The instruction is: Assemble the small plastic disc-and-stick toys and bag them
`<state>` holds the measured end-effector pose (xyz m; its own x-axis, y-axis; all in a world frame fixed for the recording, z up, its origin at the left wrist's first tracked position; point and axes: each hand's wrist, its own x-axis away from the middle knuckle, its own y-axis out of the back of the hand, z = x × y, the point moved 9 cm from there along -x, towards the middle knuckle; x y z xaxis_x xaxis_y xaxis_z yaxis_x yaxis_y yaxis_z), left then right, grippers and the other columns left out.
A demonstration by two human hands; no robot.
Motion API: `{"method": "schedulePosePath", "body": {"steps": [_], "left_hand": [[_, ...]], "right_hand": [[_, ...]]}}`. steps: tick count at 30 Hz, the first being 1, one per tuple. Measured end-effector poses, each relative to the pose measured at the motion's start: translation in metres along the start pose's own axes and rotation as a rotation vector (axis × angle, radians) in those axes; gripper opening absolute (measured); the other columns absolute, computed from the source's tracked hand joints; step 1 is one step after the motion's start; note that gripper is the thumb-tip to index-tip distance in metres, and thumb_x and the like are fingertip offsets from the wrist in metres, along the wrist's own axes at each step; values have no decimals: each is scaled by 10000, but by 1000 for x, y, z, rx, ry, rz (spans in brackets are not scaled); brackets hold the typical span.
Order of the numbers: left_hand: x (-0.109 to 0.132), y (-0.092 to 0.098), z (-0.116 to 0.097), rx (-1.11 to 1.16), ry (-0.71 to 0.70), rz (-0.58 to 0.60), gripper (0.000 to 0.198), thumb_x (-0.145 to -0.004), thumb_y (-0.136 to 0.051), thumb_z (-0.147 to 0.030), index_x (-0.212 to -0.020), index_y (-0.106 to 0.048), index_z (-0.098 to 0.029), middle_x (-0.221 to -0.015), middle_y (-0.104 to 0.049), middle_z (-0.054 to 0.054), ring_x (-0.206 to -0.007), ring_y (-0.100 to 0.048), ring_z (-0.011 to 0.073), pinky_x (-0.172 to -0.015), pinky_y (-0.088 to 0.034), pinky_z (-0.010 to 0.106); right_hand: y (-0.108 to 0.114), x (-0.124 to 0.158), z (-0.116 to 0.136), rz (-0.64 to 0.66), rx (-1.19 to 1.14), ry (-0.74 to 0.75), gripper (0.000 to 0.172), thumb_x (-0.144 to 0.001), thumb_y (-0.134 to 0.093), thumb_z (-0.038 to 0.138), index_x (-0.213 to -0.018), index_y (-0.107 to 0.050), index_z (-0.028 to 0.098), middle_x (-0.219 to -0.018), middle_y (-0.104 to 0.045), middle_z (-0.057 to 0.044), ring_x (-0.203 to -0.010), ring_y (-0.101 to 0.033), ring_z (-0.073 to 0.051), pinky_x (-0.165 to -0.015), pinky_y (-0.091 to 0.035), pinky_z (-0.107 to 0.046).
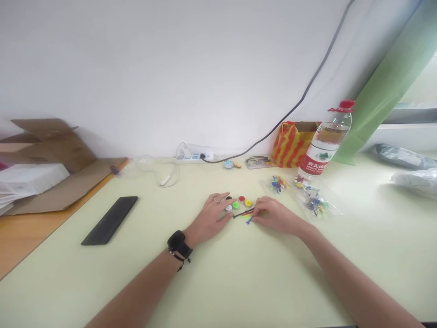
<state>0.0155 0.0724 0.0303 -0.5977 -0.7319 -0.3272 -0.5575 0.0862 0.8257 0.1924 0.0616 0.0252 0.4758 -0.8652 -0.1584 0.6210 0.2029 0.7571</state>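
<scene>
My left hand (213, 214) rests low over the table, its fingers stretched and slightly apart around small round plastic pieces. A white round piece (229, 207) and a black one (229, 198) lie under its fingertips; a green one (236, 205), a red one (242, 198) and a yellow one (248, 203) sit just to the right. Closed in a pinch, my right hand (273, 214) is at the end of a thin black plastic stick (242, 213). A blue stick (250, 220) and a green stick (245, 217) lie beside its fingertips, partly hidden.
Clear bags of colourful small pieces (317, 204) lie right, near a large water bottle (322, 141) and striped bag (290, 143). Glasses (257, 160) and a power strip (194, 155) are by the wall. Left are a black flat object (109, 220) and cardboard box (58, 146).
</scene>
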Motion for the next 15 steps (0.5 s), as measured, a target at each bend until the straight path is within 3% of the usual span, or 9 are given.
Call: {"method": "schedulePosePath", "body": {"steps": [5,10,15], "left_hand": [[-2,2,-1,28,-4,-26,268,-983,-577,-249,-1224,-687,-287,-1451,-566,53,-1373,-424,286,-1151,-394,500],[-4,6,-3,75,-17,-58,136,-970,-600,-242,-1059,-702,-259,-1389,-620,46,-1333,-455,266,-1128,-412,477],[-5,10,-3,125,-6,-99,80,-958,-612,-218,-990,-678,-250,-1334,-664,40,-1311,-478,249,-1118,-423,468]], "right_hand": [[3,2,0,14,-44,-38,111,-889,-666,267,-789,-656,219,-885,-669,-34,-834,-610,-197,-736,-464,-319],[-3,6,-9,111,-235,-163,217,-937,-602,379,-794,-594,215,-749,-612,7,-644,-526,-149,-592,-410,-277],[-4,6,-11,123,-364,-180,116,-935,-566,327,-897,-587,219,-706,-598,28,-635,-538,-145,-617,-431,-277]]}}
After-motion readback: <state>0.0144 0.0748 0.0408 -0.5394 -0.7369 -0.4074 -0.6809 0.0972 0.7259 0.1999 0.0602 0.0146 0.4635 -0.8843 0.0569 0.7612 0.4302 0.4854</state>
